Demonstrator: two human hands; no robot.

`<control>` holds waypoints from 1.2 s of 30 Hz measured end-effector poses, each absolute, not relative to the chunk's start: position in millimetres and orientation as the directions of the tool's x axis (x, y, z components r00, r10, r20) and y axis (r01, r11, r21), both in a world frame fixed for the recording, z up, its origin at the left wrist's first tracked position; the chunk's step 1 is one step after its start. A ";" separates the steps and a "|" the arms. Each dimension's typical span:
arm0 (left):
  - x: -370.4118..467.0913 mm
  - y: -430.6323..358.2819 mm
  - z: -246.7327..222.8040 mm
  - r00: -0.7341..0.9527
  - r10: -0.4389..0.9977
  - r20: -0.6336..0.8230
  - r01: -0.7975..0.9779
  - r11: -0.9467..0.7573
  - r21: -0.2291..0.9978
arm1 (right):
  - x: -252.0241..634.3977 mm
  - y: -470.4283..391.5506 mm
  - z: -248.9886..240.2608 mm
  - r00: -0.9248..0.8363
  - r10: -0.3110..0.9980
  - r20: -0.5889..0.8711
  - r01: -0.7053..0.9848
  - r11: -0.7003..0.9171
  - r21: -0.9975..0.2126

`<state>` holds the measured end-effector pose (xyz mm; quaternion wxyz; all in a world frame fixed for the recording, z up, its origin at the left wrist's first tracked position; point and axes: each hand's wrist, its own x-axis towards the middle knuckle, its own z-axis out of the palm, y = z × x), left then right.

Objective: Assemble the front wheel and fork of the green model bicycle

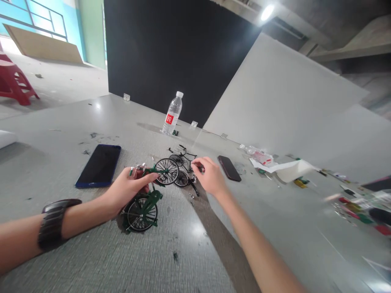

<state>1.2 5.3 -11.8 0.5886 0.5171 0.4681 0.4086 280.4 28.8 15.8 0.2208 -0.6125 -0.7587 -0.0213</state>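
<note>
A green model bicycle (pixel 148 202) stands tilted on the table, one spoked wheel low and the other raised. My left hand (pixel 130 183) is closed around its frame near the silver handlebar. Just behind it a black model bicycle (pixel 185 163) lies on the table, partly covered by the green one's raised wheel. At the black bicycle's right side is my right hand (pixel 207 173), its thumb and fingertips pinched together. What those fingers hold, if anything, is too small to make out. A few tiny loose parts (pixel 191 196) lie close below the black bicycle.
A blue-edged phone (pixel 99 166) lies left, a dark phone (pixel 229 168) right. An upright water bottle (pixel 173 114) stands before the black panel (pixel 180 53). Farther right are a lying bottle (pixel 258 154), white paper (pixel 295 171) and scattered coloured parts (pixel 363 215). Red stools (pixel 15 79) stand beyond the table.
</note>
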 end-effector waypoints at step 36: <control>2.1 5.9 -8.9 0.257 0.958 -0.127 -0.028 0.139 0.990 | 263.6 17.8 21.6 -0.270 0.873 0.407 0.856 0.411 -0.314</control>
